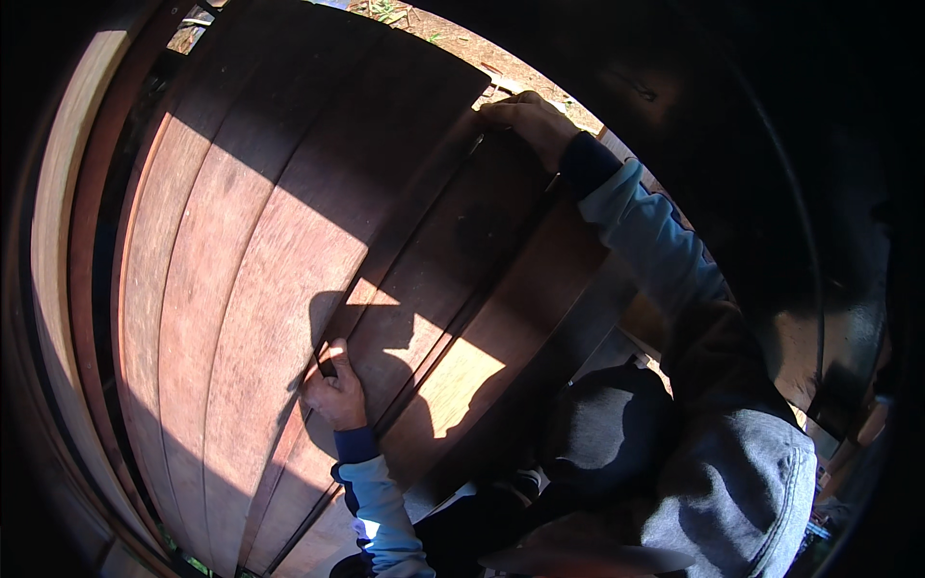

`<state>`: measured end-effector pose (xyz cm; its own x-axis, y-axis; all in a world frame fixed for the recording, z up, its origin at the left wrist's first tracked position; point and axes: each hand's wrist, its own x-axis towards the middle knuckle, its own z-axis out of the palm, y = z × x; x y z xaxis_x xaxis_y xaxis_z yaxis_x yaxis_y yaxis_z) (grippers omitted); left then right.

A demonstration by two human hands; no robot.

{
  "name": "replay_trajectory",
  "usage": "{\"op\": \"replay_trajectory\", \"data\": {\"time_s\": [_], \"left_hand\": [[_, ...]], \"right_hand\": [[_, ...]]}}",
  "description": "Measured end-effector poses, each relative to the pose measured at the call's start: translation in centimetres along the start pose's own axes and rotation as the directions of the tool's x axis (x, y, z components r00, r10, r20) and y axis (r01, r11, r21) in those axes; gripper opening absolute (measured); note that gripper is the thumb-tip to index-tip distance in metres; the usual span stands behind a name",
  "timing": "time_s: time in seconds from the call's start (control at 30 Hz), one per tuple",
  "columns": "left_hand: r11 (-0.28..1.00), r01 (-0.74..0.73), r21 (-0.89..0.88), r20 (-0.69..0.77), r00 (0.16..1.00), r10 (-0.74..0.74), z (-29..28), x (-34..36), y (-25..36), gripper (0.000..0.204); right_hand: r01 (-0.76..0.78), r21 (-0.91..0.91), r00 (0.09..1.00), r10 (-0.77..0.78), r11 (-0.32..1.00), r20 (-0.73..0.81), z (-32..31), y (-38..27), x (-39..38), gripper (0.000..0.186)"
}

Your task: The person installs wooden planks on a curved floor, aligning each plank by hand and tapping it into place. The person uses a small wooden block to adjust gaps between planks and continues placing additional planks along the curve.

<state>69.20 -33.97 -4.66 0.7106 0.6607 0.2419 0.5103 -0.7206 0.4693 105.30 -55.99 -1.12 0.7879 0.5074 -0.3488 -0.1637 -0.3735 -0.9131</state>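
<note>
Both our hands on the narrow plank, mid-frame, lying along the edge of the wide boards.
Left hand grasps its near stretch, thumb up along the wood, fingers curled at the seam; right hand is closed over the far end, fingers bent, underside of that grip hidden from us. More reddish-brown planks lie on our right side, partly in shadow. Pale beam runs along the far left, dirt ground shows past the far ends. Our knee is at lower right.
</note>
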Motion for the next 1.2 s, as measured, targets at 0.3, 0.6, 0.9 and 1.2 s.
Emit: {"op": "replay_trajectory", "data": {"time_s": [0.3, 0.6, 0.9, 1.2], "left_hand": [[0.989, 0.134, -0.069, 0.111, 0.986, -0.126, -0.8, 0.2, 0.9, 0.048], [0.996, 0.068, -0.049, -0.006, 0.998, -0.068, -0.2, 0.2, 0.6, 0.054], [0.987, 0.158, 0.003, 0.088, 0.984, -0.158, -0.8, 0.3, 1.4, 0.049], [0.989, 0.134, -0.057, 0.110, 0.986, -0.128, -0.6, 0.2, 0.7, 0.038]], "right_hand": [[-0.137, 0.399, 0.973, 0.198, 0.907, -0.116, 0.0, 2.8, 1.0, 0.024], [-0.219, 0.228, 0.966, 0.244, 0.949, -0.090, 1.1, -1.3, -0.8, 0.033], [-0.222, 0.187, 0.961, 0.247, 0.957, -0.124, 1.4, -1.4, -0.8, 0.032], [-0.176, 0.034, 0.955, 0.179, 0.984, -0.235, 1.8, -0.3, 0.1, 0.028]]}}
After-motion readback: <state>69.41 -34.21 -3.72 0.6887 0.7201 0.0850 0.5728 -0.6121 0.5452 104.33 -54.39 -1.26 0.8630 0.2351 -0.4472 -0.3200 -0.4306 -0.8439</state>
